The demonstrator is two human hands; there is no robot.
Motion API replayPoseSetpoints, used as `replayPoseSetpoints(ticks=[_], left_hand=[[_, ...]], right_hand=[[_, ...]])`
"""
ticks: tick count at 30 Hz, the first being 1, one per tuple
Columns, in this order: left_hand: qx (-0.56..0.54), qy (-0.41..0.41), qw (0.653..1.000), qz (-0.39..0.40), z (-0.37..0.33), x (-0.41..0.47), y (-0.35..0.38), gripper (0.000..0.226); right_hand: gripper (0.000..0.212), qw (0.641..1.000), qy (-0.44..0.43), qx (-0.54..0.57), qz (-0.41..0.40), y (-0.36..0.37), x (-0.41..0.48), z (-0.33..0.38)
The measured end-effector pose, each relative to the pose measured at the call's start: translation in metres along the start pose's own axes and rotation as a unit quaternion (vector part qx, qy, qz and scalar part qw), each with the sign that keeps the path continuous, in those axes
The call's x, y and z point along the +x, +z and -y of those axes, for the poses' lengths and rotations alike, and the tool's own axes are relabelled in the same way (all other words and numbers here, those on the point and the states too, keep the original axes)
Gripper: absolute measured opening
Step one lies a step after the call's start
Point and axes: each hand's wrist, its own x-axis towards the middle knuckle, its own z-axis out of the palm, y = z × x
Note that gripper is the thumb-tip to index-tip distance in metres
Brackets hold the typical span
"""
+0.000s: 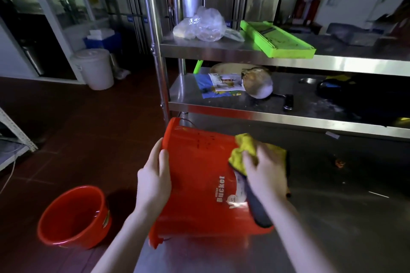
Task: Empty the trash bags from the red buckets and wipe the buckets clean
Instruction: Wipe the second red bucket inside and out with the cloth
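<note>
Fingers [249, 159] of my right hand [266, 175] are bunched round a yellow cloth [244, 144], pressing it against the outer wall of the red bucket [199, 184], with my wrist bent down and my forearm reaching in from the lower right. My left hand [153, 182] clamps the bucket's rim, thumb laid along the outside and fingers hooked over the edge. The bucket lies on its side on the steel table [332, 217], mouth toward the left, just in front of the shelves [244, 51]. A second red bucket [73, 217] stands upright on the floor, well apart to the left.
</note>
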Motion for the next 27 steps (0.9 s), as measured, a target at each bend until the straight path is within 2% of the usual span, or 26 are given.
replayPoseSetpoints(ticks=[2, 3, 6, 9, 12, 14, 16, 19, 22, 25, 27], left_hand=[[-0.015, 0.008, 1.0, -0.001, 0.006, -0.021, 0.002, 0.045], [-0.019, 0.01, 1.0, 0.006, 0.006, -0.029, 0.005, 0.047], [-0.014, 0.019, 1.0, 0.016, 0.003, -0.032, 0.014, 0.053], [-0.001, 0.052, 0.999, 0.011, 0.006, -0.027, 0.013, 0.042], [-0.009, 0.059, 0.998, -0.002, 0.012, -0.028, 0.009, 0.039], [0.0, 0.05, 0.999, -0.016, 0.012, -0.027, 0.007, 0.039], [-0.016, 0.028, 0.999, -0.016, 0.013, -0.026, 0.006, 0.044], [-0.027, 0.031, 0.999, 0.009, 0.014, -0.028, 0.005, 0.044], [-0.013, 0.048, 0.998, 0.037, 0.008, -0.033, 0.01, 0.045], [0.0, 0.053, 0.998, 0.038, 0.007, -0.029, 0.013, 0.05], [0.006, 0.056, 0.998, 0.041, 0.007, -0.024, 0.012, 0.055]], right_hand=[[0.034, 0.996, 0.079, -0.005, 0.042, -0.005, 0.016, -0.01], [0.033, 0.996, 0.076, -0.018, 0.048, -0.005, 0.018, -0.007], [0.036, 0.998, -0.051, -0.016, 0.036, 0.006, 0.001, 0.037], [0.047, 0.978, -0.203, 0.031, 0.031, 0.026, -0.03, 0.089], [0.052, 0.968, -0.238, 0.045, 0.058, 0.03, -0.034, 0.105], [0.053, 0.971, -0.226, 0.035, 0.065, 0.027, -0.026, 0.094], [0.05, 0.983, -0.174, 0.017, 0.054, 0.02, -0.016, 0.071], [0.038, 0.999, -0.024, -0.007, 0.021, 0.007, 0.001, 0.019], [0.033, 0.995, 0.092, -0.016, 0.039, -0.005, 0.013, -0.012], [0.037, 0.996, 0.065, -0.045, 0.041, 0.003, 0.012, 0.015], [0.039, 0.999, -0.035, -0.008, 0.035, 0.018, 0.008, 0.058]])
